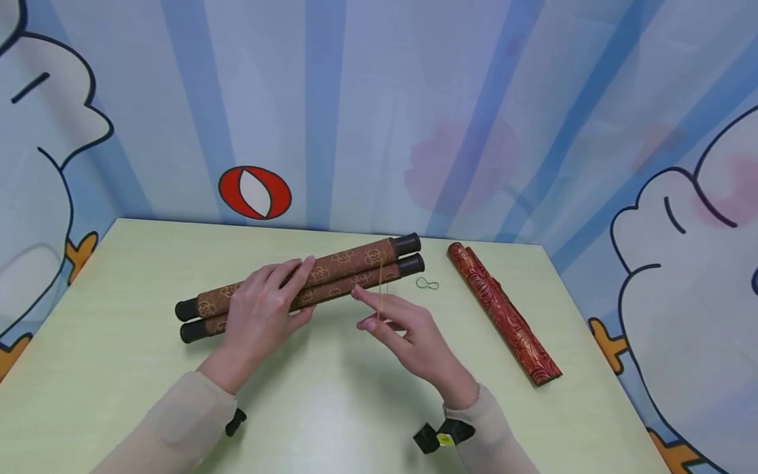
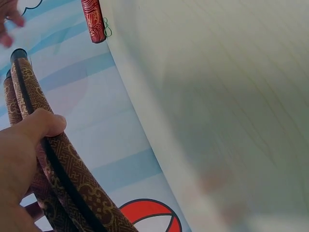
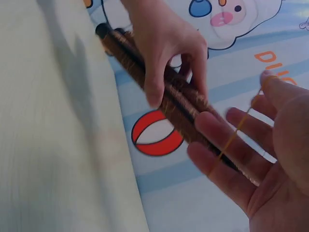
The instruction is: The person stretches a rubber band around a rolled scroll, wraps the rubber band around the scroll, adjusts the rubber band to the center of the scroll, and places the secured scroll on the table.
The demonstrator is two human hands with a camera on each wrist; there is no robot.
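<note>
Spanning R fngrs (image 3: 234, 149), yel. band (image 3: 236, 131), nr scroll (image 1: 355, 261)

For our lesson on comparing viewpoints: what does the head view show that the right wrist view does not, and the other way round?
Only the head view: the red patterned roll and the thin green loop near it.
Only the right wrist view: orange lettering on the backdrop.
Both: the left hand gripping the brown rolls, the right hand with the yellow band stretched across it, the table, and the red-and-white oval.
</note>
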